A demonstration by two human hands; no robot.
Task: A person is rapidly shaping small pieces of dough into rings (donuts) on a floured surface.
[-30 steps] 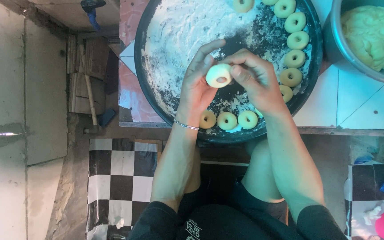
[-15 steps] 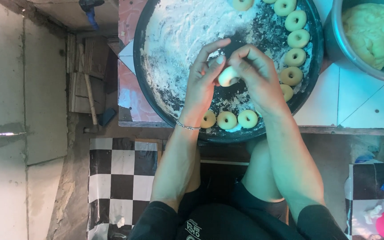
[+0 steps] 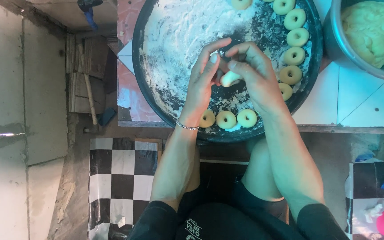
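Dough piece point(image 3: 230, 78), pale and small, sits pinched between both hands above the middle of the round dark tray point(image 3: 141, 84). Left hand point(image 3: 203, 82) has its fingers curled up and over the piece, thumb side pressed to it; right hand point(image 3: 256, 78) closes on it from the other side w/ fingertips bent in, so the two hands meet around the dough and hide most of it (its exact shape can't be told). A thin bracelet point(image 3: 186, 126) rings the left wrist.

Tray is dusted w/ white flour point(image 3: 178, 31), thickest over its left and far part, patchy and dark near the hands. Ring-shaped dough pieces line the tray's rim: three in a row at the near edge point(image 3: 226, 119), just below the hands, and a curved line running up the right edge point(image 3: 294, 38) to the far side, each w/ a hole in the centre.

Tray rests on a low tiled table point(image 3: 356, 98), pink-and-white tiles showing at the left and right of it. At the table's far right corner stands a metal bowl point(image 3: 334, 42) filled w/ a big lump of yellowish dough point(image 3: 374, 29), near the tray's right rim but whether touching can't be told.

Below the table edge: the person's knees and dark shorts, then a black-and-white checkered floor point(image 3: 121, 173). Grey concrete point(image 3: 23, 111) runs along the left side.
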